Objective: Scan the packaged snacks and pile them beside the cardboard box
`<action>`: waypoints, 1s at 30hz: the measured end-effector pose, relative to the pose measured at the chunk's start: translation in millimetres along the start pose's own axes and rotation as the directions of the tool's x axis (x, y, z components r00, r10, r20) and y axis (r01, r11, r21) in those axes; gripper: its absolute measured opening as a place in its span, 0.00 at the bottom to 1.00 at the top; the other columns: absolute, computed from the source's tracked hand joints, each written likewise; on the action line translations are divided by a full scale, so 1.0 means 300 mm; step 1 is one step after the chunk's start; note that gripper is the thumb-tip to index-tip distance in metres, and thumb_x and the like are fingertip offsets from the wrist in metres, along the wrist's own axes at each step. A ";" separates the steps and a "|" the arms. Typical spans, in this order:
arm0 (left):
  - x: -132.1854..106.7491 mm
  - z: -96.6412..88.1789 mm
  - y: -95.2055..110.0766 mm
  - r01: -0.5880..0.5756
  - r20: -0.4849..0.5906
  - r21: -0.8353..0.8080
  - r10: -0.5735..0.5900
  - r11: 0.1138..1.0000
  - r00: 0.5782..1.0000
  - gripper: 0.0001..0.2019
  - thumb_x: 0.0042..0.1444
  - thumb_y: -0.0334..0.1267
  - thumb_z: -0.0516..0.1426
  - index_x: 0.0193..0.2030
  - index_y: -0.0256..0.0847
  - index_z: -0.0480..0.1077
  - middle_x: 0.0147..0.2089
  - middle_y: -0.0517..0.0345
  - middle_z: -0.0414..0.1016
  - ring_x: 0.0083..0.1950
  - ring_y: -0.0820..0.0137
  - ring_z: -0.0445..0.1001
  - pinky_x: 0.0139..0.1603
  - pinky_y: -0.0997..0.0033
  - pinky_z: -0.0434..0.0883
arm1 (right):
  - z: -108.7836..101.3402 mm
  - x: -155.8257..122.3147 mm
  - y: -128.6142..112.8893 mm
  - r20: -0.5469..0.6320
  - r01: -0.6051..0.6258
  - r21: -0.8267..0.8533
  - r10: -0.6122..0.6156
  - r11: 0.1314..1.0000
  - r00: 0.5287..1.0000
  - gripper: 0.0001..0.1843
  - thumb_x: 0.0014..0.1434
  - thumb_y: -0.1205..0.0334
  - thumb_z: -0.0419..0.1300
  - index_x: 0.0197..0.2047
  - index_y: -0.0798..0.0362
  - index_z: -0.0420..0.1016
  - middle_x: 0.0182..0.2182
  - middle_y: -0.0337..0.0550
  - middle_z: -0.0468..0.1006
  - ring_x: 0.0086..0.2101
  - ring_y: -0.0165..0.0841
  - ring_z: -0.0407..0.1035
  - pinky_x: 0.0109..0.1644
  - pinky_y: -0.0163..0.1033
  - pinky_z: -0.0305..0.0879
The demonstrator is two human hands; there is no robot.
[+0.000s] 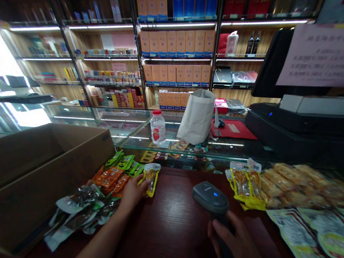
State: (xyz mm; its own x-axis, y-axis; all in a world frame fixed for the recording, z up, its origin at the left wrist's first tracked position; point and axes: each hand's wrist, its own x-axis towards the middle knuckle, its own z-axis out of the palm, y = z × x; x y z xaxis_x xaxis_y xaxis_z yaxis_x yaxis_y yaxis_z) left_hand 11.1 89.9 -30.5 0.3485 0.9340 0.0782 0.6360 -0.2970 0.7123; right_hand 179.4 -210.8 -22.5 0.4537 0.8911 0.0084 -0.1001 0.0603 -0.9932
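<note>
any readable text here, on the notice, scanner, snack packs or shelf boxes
Nothing can be read for certain.
Pink paper notice: too blurred to read.
Barcode scanner: mark too small to read.
Snack packets: too small to read.
Shelf boxes: too small to read.

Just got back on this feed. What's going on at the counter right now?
A person stands at a shop counter with both hands in use. The right hand grips a dark handheld barcode scanner with a small blue light showing. The left hand holds a yellow-edged snack packet beside a heap of small packets. More packets lie to the right of the scanner, and a cardboard box sits at the left.
</note>
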 end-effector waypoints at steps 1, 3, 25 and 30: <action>0.004 -0.003 0.004 -0.027 -0.014 0.086 0.028 0.996 0.999 0.22 0.60 0.43 0.57 0.57 0.33 0.72 0.46 0.46 0.81 0.42 0.61 0.80 0.39 0.69 0.73 | -0.002 0.002 0.005 0.010 0.006 -0.007 -0.006 1.000 1.000 0.23 0.58 0.40 0.60 0.35 0.53 0.68 0.23 0.36 0.73 0.16 0.24 0.64 0.18 0.30 0.60; 0.011 -0.011 0.017 -0.062 -0.021 0.192 0.068 0.979 0.997 0.21 0.61 0.42 0.56 0.58 0.34 0.71 0.49 0.44 0.80 0.47 0.59 0.79 0.43 0.68 0.72 | -0.004 0.005 0.011 0.017 0.014 -0.019 -0.014 1.000 1.000 0.23 0.59 0.39 0.60 0.35 0.54 0.67 0.22 0.36 0.73 0.16 0.24 0.63 0.18 0.29 0.59; -0.198 0.168 0.448 -0.709 0.241 -0.011 0.690 0.705 0.682 0.12 0.57 0.39 0.55 0.40 0.43 0.80 0.43 0.49 0.80 0.48 0.58 0.75 0.52 0.61 0.69 | -0.034 0.049 -0.099 -0.156 0.303 0.177 -0.277 0.936 0.948 0.21 0.58 0.44 0.63 0.37 0.54 0.67 0.18 0.31 0.69 0.15 0.23 0.60 0.17 0.29 0.58; -0.293 0.428 0.640 -0.675 0.392 -0.175 0.679 0.717 0.620 0.14 0.58 0.36 0.53 0.27 0.42 0.77 0.33 0.52 0.79 0.40 0.64 0.75 0.50 0.66 0.68 | -0.132 0.058 -0.202 -0.310 0.476 0.189 -0.408 0.859 0.859 0.18 0.58 0.45 0.62 0.35 0.52 0.66 0.18 0.31 0.69 0.15 0.24 0.60 0.19 0.30 0.58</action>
State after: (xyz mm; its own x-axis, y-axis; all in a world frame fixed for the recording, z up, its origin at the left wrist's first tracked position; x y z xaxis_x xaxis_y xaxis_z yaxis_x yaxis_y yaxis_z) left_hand 190.9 -74.7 9.9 0.9181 0.3000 0.2591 0.1006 -0.8085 0.5799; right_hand 228.3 -216.8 33.1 0.7047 0.6014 0.3765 -0.0370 0.5610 -0.8270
